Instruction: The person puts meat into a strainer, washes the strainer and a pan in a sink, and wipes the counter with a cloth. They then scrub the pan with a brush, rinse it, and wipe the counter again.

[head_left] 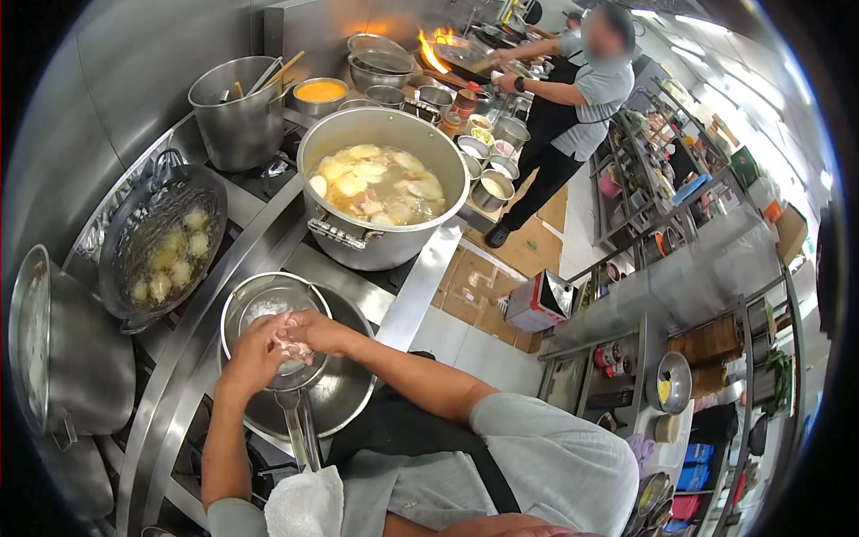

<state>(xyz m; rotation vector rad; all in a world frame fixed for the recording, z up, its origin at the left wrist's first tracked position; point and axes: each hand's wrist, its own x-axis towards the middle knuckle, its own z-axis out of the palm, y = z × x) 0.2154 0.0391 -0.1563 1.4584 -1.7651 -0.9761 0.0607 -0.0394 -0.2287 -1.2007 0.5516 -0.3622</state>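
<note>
My left hand (255, 358) and my right hand (319, 334) meet over a round steel pan (231, 309) with a long handle. Fingers of both are curled around a pale pinkish, sticky-looking lump (291, 338). More pale stuff (266, 310) shows inside the pan behind my fingers. The pan rests over a wider steel bowl (356, 380), and a white cloth (306, 503) covers its handle end close to my body. To the left, several pale round pieces (170, 255) sit in bubbling oil in a dark wok (114, 234).
A large pot (380, 246) of broth with pale slices stands just ahead. Tall steel pots (237, 134) line the wall and the left (94, 358). Farther along, a person (582, 98) works at a flaming wok (461, 67). Shelving (640, 358) runs down the right.
</note>
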